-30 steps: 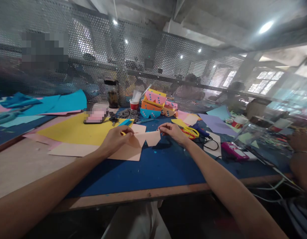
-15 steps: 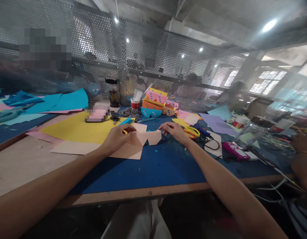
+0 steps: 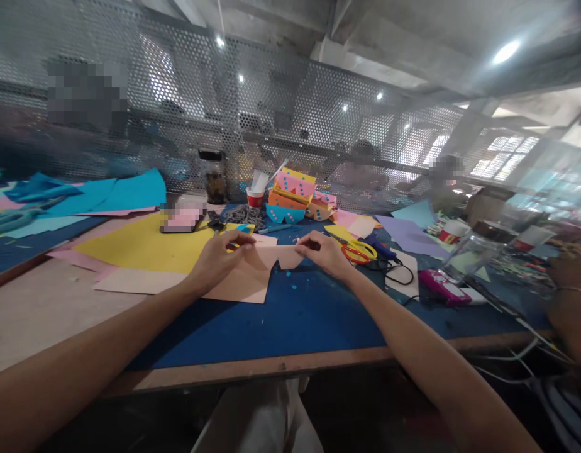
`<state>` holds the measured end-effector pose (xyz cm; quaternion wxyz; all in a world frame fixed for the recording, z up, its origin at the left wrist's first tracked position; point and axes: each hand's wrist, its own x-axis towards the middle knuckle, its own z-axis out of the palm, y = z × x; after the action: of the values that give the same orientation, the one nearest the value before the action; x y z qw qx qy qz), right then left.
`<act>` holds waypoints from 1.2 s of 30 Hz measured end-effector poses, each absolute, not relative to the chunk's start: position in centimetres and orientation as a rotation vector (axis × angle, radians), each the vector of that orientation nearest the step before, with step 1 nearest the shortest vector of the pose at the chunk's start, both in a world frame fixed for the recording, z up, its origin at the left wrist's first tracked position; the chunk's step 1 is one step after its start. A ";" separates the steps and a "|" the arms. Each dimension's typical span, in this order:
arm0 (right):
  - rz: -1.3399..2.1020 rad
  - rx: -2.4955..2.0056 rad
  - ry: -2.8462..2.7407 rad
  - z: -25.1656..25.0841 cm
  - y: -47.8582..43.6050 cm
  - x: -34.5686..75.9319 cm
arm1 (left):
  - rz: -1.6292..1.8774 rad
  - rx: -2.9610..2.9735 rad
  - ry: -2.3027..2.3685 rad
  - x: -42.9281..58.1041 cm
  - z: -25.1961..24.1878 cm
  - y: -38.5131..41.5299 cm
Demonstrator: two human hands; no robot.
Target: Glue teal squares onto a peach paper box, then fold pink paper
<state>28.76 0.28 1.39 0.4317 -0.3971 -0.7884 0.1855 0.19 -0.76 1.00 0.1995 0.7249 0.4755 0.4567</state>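
Between my hands, a little above the blue table mat, is a peach paper cutout shaped like glasses, with a notch in its lower edge. The fingers of my left hand pinch its left end. At the right end, my right hand has thumb and forefinger closed on the paper's upper corner. Under the cutout and my left hand lies a peach paper sheet. Small blue paper bits are scattered on the mat. Yellow-handled scissors rest right of my right hand.
Decorated paper glasses are stacked at the back, beside a paper cup and a dark-lidded jar. A yellow sheet and a phone lie left. A glue gun, magenta device and clear jar stand right.
My right hand has come left onto the cutout's right end and now pinches it. The cutout has risen slightly at that side. My left hand keeps its hold.
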 end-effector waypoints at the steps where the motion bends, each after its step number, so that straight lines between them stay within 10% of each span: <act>1: 0.462 -0.989 -1.958 1.4 0.3 28.7 | 1.276 2.027 1.328 0.2 1.1 -0.8; 36: 0.449 -0.936 -1.840 1.1 0.2 28.0 | 1.247 1.996 1.250 0.3 1.1 -1.1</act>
<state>27.99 0.22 1.10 0.4920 -0.3856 -0.7583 0.1852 0.34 -1.08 1.15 0.2363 0.7278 0.4557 0.4547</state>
